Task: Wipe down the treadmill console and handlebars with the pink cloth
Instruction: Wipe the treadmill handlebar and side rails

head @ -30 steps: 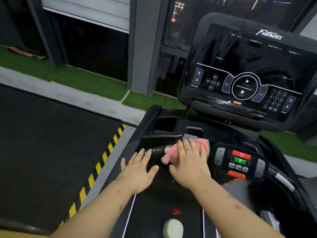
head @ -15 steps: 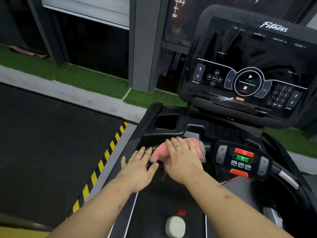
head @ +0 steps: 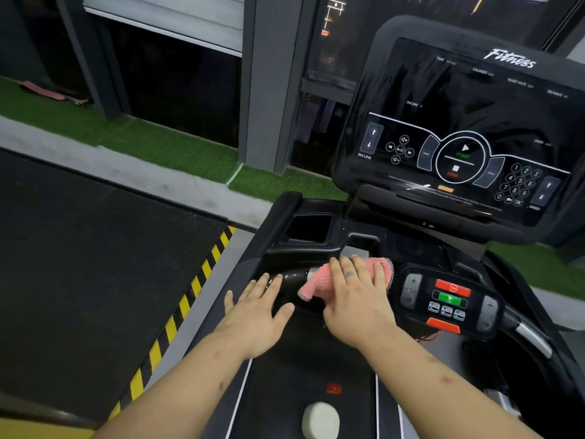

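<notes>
The pink cloth [head: 313,282] lies over the black left handlebar [head: 292,276], just left of the small button panel [head: 449,301]. My right hand [head: 357,299] presses flat on the cloth and holds it against the bar. My left hand [head: 256,315] rests palm down with fingers spread, just left of the cloth, holding nothing. The big treadmill console screen [head: 459,137] stands above and to the right, dark with white markings. The right handlebar [head: 528,335] curves away at the right.
A white oval object [head: 319,419] and a red mark [head: 333,389] sit on the belt below my arms. A cup-holder recess [head: 308,228] lies behind the bar. A yellow-black hazard stripe [head: 190,299] borders the floor mat at left. A grey pillar [head: 269,83] stands behind.
My right hand slid the cloth a little left along the bar, then back right toward the button panel. My left hand has hardly moved.
</notes>
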`<state>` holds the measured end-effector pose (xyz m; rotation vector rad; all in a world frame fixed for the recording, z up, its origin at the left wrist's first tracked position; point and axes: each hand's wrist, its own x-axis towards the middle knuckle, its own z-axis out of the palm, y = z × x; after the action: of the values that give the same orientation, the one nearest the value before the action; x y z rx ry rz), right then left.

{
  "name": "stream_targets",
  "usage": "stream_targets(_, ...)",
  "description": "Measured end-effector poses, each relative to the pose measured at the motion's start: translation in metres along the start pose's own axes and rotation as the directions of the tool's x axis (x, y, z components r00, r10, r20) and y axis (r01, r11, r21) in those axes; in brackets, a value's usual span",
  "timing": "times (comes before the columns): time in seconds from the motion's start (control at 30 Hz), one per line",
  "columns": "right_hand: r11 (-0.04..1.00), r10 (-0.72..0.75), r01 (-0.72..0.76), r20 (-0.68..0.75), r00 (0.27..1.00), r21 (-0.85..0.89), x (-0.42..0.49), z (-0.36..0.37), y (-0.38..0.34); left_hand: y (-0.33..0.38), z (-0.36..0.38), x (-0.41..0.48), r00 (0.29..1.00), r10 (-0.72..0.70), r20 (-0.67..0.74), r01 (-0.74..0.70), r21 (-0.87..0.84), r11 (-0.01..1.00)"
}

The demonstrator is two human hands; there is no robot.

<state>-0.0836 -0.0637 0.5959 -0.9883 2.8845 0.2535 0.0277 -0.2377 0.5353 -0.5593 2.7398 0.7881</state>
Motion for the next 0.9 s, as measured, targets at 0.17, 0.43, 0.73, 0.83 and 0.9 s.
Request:
stream_targets(0.17,0.994,-0.095,0.096,0.032,0.995,-0.045,0.007,0.002,-0.023,-0.003,0.005,0.001,1.000,0.013,-0.010,-0.013,0.031,0.999)
stream_targets(0.43,0.968,-0.226,0.232,0.068,0.972,-0.092,0.019,0.008,-0.047,-0.014,0.008,-0.003,0.996,0.033,-0.088,-0.029,0.046,0.999)
stream_targets(0.73,0.994,-0.089,0.089,0.006,0.996,-0.067,0.003,-0.001,-0.002,-0.037,0.003,-0.016,0.993,-0.021,-0.119,0.017,-0.031,0.999)
stream_targets(0.83,0.995,-0.082,0.082,0.009,0.997,-0.059,0.006,0.003,-0.013,-0.042,0.008,-0.017,0.993,-0.027,-0.114,0.024,-0.033,0.999)
stream_targets(0.9,0.992,-0.106,0.108,0.035,0.994,-0.059,0.009,0.007,-0.026,-0.043,0.011,-0.016,0.994,-0.025,-0.110,0.021,-0.036,0.999)
